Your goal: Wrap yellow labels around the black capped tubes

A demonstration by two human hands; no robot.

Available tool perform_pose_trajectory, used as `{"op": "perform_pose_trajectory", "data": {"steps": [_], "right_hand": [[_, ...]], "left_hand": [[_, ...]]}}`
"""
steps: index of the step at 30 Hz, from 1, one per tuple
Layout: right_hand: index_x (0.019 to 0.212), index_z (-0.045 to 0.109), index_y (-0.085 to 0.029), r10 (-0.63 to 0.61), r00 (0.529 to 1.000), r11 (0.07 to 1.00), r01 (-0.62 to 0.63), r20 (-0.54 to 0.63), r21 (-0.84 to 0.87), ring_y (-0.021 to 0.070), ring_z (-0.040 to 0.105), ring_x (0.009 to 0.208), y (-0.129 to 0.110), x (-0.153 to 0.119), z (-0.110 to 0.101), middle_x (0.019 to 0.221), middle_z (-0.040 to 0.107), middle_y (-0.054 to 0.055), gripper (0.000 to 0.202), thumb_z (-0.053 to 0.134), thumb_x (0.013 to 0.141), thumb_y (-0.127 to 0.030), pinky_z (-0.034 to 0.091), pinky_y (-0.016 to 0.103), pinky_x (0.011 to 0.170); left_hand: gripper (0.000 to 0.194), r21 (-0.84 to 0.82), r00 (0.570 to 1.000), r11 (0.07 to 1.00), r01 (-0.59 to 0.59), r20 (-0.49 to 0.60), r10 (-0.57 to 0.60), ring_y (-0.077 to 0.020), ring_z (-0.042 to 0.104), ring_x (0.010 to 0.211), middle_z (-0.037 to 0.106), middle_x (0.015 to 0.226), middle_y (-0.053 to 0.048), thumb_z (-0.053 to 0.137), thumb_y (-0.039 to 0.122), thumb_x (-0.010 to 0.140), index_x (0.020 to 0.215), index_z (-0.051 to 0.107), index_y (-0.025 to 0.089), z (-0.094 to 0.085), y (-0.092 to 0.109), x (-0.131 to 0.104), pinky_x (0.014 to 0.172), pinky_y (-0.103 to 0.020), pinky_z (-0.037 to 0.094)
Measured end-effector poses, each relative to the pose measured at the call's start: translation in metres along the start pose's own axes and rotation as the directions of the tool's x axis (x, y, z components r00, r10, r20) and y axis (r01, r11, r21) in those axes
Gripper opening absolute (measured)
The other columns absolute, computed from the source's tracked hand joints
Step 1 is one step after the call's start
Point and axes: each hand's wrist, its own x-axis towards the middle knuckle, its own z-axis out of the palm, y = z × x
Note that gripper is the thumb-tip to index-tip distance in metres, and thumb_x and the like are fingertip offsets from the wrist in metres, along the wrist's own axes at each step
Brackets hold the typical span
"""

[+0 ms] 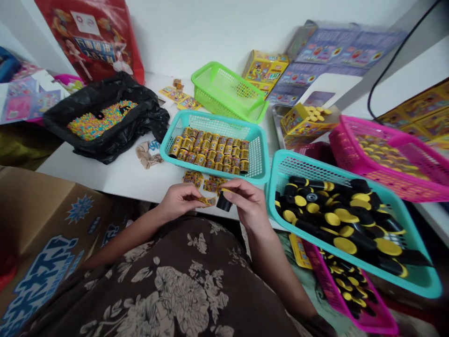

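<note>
My left hand (180, 200) pinches a small printed yellow label (206, 201) between thumb and fingertips. Close beside it, my right hand (249, 201) grips a small black canister (223, 202) with a yellow end, tilted, a short way apart from the label. Several more printed labels (192, 178) lie on the table just beyond my hands. Behind them stands a turquoise basket (261, 154) with rows of canisters wrapped in yellow labels (210, 149). To the right, a second turquoise basket (426, 276) holds a loose heap of black canisters with yellow caps (345, 215).
A black-lined tray (58, 114) of colourful beads sits at the left. Beyond the middle basket is a green basket (228, 100). Pink baskets (389, 185) stand at the right and low by my knees. Stacked boxes (326, 44) line the wall; a cardboard box (45, 201) is at my left.
</note>
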Motion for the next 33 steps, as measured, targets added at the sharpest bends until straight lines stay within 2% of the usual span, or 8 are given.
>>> {"op": "perform_pose_trajectory", "data": {"steps": [4, 8, 15, 19, 23, 28, 33], "right_hand": [[0.084, 0.073, -0.026, -0.01, 1.0, 0.998, 0.009, -0.013, -0.055, 0.0114, 0.057, 0.062, 0.001, 0.001, 0.01, 0.075, 0.067, -0.003, 0.013, 0.079, 0.073, -0.031, 0.045, 0.026, 0.059], [0.081, 0.072, -0.023, -0.062, 0.998, 0.979, 0.056, -0.025, -0.198, 0.011, 0.055, 0.062, 0.002, 0.001, 0.015, 0.074, 0.063, -0.002, 0.014, 0.079, 0.072, -0.03, 0.042, 0.025, 0.056], [0.082, 0.07, -0.022, -0.051, 0.999, 0.986, 0.048, -0.016, -0.162, 0.0116, 0.055, 0.063, 0.009, 0.0, 0.023, 0.074, 0.062, -0.002, 0.015, 0.078, 0.073, -0.03, 0.044, 0.027, 0.058], [0.083, 0.07, -0.022, -0.125, 0.992, 0.96, 0.113, -0.03, -0.257, 0.0113, 0.054, 0.062, 0.008, -0.002, 0.026, 0.075, 0.061, -0.001, 0.012, 0.077, 0.075, -0.028, 0.043, 0.026, 0.055], [0.084, 0.069, -0.023, -0.24, 0.971, 0.914, 0.225, -0.003, -0.339, 0.012, 0.055, 0.065, 0.008, -0.003, 0.028, 0.077, 0.06, -0.001, 0.01, 0.076, 0.077, -0.024, 0.043, 0.025, 0.053], [0.085, 0.066, -0.023, -0.344, 0.939, 0.876, 0.315, -0.014, -0.366, 0.0118, 0.054, 0.064, 0.009, -0.004, 0.03, 0.078, 0.061, -0.001, 0.012, 0.075, 0.078, -0.022, 0.044, 0.024, 0.052], [0.086, 0.066, -0.023, -0.385, 0.919, 0.822, 0.385, 0.088, -0.42, 0.0124, 0.053, 0.064, 0.004, -0.004, 0.027, 0.078, 0.062, 0.001, 0.01, 0.074, 0.079, -0.021, 0.044, 0.025, 0.052]], "left_hand": [[0.021, 0.064, 0.997, 0.995, -0.073, 0.038, 0.07, -0.0121, 0.058, 0.061, 0.064, 0.069, -0.005, 0.077, 0.033, 0.075, 0.075, 0.07, 0.014, -0.001, 0.002, 0.0, 0.057, -0.024, 0.045], [0.022, 0.055, 0.998, 0.997, -0.051, 0.047, 0.049, -0.0126, 0.057, 0.061, 0.065, 0.069, -0.006, 0.078, 0.034, 0.073, 0.076, 0.071, 0.013, -0.001, 0.002, -0.001, 0.058, -0.025, 0.044], [0.029, -0.057, 0.991, 0.994, 0.092, 0.104, -0.086, -0.0091, 0.047, 0.054, 0.057, 0.062, 0.0, 0.081, 0.039, 0.068, 0.074, 0.07, 0.013, 0.003, 0.004, 0.001, 0.053, -0.022, 0.036], [0.032, -0.118, 0.981, 0.981, 0.155, 0.14, -0.138, -0.008, 0.042, 0.054, 0.051, 0.059, 0.003, 0.084, 0.038, 0.064, 0.076, 0.069, 0.012, 0.004, 0.003, 0.002, 0.052, -0.022, 0.032], [0.037, -0.18, 0.957, 0.949, 0.258, 0.185, -0.225, -0.0083, 0.043, 0.053, 0.053, 0.059, 0.004, 0.083, 0.039, 0.064, 0.084, 0.07, 0.012, 0.006, 0.0, 0.001, 0.051, -0.022, 0.033], [0.034, -0.203, 0.956, 0.943, 0.265, 0.181, -0.231, -0.0123, 0.053, 0.066, 0.061, 0.073, -0.001, 0.081, 0.038, 0.067, 0.086, 0.07, 0.013, 0.008, 0.0, 0.001, 0.063, -0.025, 0.041], [0.03, -0.189, 0.958, 0.949, 0.252, 0.184, -0.218, -0.0157, 0.057, 0.078, 0.065, 0.082, -0.004, 0.081, 0.032, 0.068, 0.087, 0.07, 0.013, 0.009, 0.002, 0.001, 0.075, -0.029, 0.044]]}}
